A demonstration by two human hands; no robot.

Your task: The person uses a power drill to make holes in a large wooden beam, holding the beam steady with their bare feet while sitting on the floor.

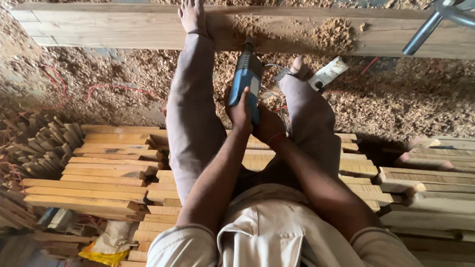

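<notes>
Hands first: your left hand [241, 111] is wrapped around the rear of the blue power drill [246, 81], fingers closed on its body; your right hand [268, 124] sits just beside and slightly below the left one, closed on the lower end of the same drill, a red band at its wrist; the two hands touch. Beyond your hands the drill points away from you, its dark nose meeting the near edge of a long wooden beam [123, 27] that lies crosswise; a heap of sawdust [332, 33] rests on the beam to the right of the drill's tip. Your left foot [192, 15] is bare and presses on the beam, left of the drill; your right foot [300, 66] is on the shavings-covered floor [410, 99] just right of your hands; a white socket block [327, 73] lies right beside that foot. Under your legs and to either side of your hands lie stacked wooden slats [106, 173]; a grey metal pipe [424, 30] crosses the far right corner above the beam; red wire [106, 89] trails over the shavings well left of your hands.
</notes>
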